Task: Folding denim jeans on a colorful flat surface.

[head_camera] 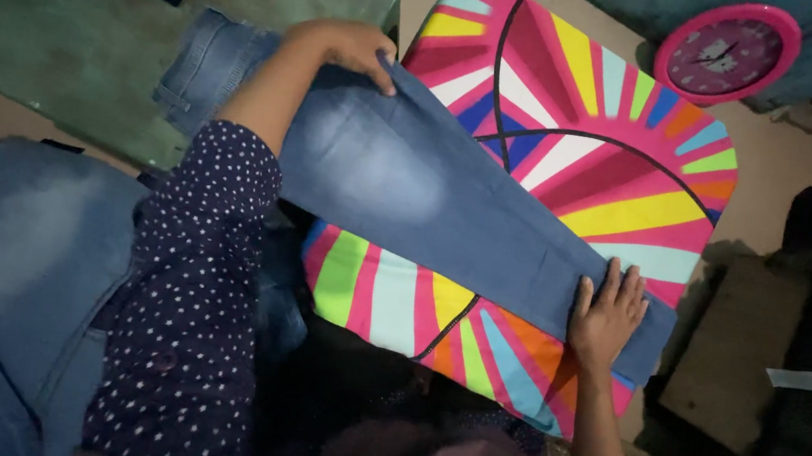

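Dotted navy sleeve fills the lower left of the frame, nearest the camera; it belongs to your left arm, which crosses toward the upper centre.

Your left hand rests at the upper centre on the wide end of the jeans leg. Its fingers curl together over the cloth edge, with the thumb pressing the fold corner. This appears to anchor that end so the fabric cannot slide.

Your right hand lies flat at the lower right on the narrow hem end of the same leg. Its fingers are spread apart and pressed down, gripping nothing. The flat palm appears to hold the cloth taut and smooth against the surface.

Note the jeans leg position: it runs diagonally from upper centre to lower right across the striped board, a padded surface with pink, yellow, green and blue rays.

More denim lies at the left edge. A green mat occupies the upper left, and a pink wall clock lies on the floor at the upper right.
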